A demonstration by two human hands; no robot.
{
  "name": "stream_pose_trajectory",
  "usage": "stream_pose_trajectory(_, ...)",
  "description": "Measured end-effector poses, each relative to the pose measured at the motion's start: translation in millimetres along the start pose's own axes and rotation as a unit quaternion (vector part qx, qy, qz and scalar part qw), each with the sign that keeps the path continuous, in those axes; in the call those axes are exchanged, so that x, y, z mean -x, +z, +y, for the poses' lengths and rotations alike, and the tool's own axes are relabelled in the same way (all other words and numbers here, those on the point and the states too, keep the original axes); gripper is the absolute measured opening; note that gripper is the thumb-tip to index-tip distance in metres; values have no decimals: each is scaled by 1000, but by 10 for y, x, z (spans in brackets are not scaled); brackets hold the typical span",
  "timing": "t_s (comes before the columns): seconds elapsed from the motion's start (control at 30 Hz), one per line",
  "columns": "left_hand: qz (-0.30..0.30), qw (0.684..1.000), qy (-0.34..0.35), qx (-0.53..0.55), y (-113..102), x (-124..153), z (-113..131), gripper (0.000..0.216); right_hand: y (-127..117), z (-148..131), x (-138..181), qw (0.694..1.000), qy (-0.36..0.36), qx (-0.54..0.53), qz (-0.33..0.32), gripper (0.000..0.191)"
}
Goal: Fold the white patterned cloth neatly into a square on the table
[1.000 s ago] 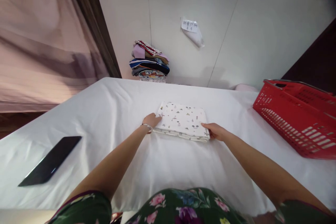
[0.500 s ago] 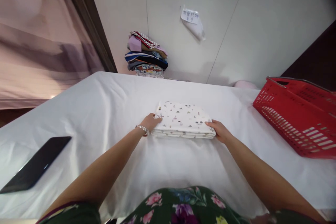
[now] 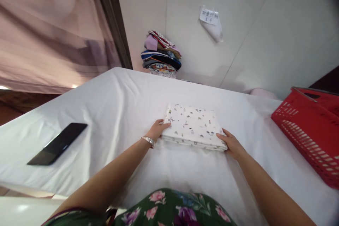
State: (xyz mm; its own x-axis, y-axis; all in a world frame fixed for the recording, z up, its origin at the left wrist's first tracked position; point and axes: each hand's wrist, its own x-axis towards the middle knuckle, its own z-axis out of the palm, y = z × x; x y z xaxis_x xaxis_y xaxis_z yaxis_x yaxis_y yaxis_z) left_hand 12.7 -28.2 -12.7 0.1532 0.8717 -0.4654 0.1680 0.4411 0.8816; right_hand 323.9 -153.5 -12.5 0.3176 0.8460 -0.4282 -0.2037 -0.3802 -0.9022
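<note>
A folded white cloth (image 3: 190,123) with a small scattered print lies flat on the white-covered table, its layered fold facing me. At its left edge my left hand (image 3: 158,129), with a silvery bracelet on the wrist, has the thumb on top and the other fingers along the side. My right hand (image 3: 231,143) grips the near right corner, thumb above and fingers partly hidden beside the fabric. Both hands are closed on the cloth.
A dark flat tablet-like slab (image 3: 58,143) rests on the table (image 3: 127,109) at left. To the right stands a red plastic basket (image 3: 312,130). Beyond the far edge is a stack of folded clothes (image 3: 162,54) against the wall. A pink curtain (image 3: 53,31) hangs at left.
My view has turned a little to the left, so the surroundings appear farther right. Both hands keep their hold on the cloth, which looks about the same in shape.
</note>
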Motion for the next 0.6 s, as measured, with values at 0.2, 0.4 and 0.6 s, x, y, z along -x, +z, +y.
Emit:
stream_pose_trajectory(0.2, 1, 999, 44, 31, -6, 65, -116, 73, -104, -8, -81, 950, -82, 291, 83, 69)
stream_pose_trajectory(0.4, -14, 995, 38, 88, -33, 140, -132, 70, 399, -213, -63, 759, -326, 557, 79, 57)
stream_pose_trajectory(0.6, -4, 997, 72, 38, -42, 132, -190, 70, 1092, -62, -124, 671, -313, 664, -104, 61)
